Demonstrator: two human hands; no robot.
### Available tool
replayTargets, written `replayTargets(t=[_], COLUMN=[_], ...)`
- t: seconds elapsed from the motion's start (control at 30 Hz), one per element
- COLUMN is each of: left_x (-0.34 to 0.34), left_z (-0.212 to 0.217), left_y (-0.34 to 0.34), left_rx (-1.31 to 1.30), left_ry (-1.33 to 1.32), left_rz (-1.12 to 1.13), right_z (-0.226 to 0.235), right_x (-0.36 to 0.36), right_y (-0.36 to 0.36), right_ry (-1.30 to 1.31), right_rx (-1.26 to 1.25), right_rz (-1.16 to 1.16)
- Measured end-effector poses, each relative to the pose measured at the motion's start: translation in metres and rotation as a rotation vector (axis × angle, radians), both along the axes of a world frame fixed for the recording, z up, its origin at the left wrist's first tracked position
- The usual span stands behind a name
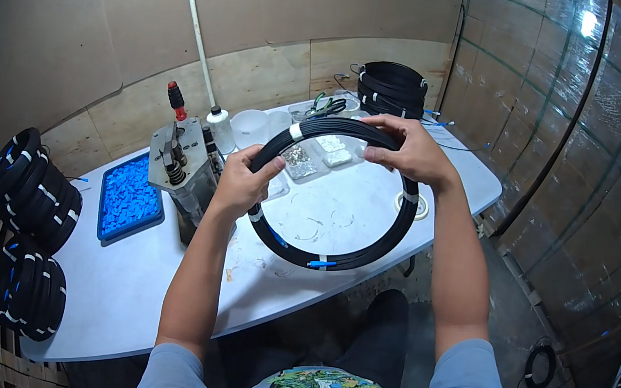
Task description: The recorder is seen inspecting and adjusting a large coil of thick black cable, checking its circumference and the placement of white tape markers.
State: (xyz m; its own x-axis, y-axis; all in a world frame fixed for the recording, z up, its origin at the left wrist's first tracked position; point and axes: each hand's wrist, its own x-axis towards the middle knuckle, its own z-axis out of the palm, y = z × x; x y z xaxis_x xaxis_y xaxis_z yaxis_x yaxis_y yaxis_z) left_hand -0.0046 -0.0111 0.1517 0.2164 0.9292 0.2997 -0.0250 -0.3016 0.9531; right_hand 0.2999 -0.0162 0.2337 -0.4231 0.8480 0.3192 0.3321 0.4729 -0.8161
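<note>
A coil of black cable (pixel 372 251), bound with white tape bands, is held up over the white table by both my hands. My left hand (pixel 243 182) closes round its left side, thumb on the near face. On the upper right, my right hand (pixel 411 149) grips the coil between thumb and fingers. A blue connector (pixel 321 264) lies along the coil's lower edge. Behind my left hand stands a metal hand press (pixel 180 156) with a red-and-black screwdriver (pixel 176 100) upright on it.
Stacked black coils (pixel 47 202) stand at the table's left edge, more coils (pixel 392 88) at the far right. A dark tray (pixel 126 238) holds blue plastic pieces. A white bottle (pixel 219 128), tubs and clear boxes of small parts (pixel 302 163) line the back. Another coil (pixel 540 367) lies on the floor.
</note>
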Motion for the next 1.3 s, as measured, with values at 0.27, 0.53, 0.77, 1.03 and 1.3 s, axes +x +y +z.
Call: replayTargets(t=[0.27, 0.53, 0.77, 1.03, 1.3], left_x=[-0.006, -0.013, 0.000, 0.006, 0.006], left_z=[-0.008, -0.026, -0.006, -0.007, -0.029], left_y=[0.004, 0.013, -0.003, -0.011, 0.000], left_rx=[-0.078, -0.236, -0.152, -0.078, 0.237], left_ry=[-0.383, -0.496, -0.389, -0.316, -0.419], left_rz=[0.084, 0.094, 0.193, 0.235, 0.242], right_z=[-0.078, -0.075, -0.091, -0.118, -0.098], right_x=[0.013, -0.037, -0.016, -0.011, -0.015], right_y=[0.001, -0.035, -0.004, 0.008, -0.008], right_ry=[0.589, 0.788, 0.874, 1.006, 1.000], right_rx=[-0.135, -0.111, -0.179, -0.232, -0.229], right_rz=[-0.058, -0.316, -0.207, -0.147, -0.181])
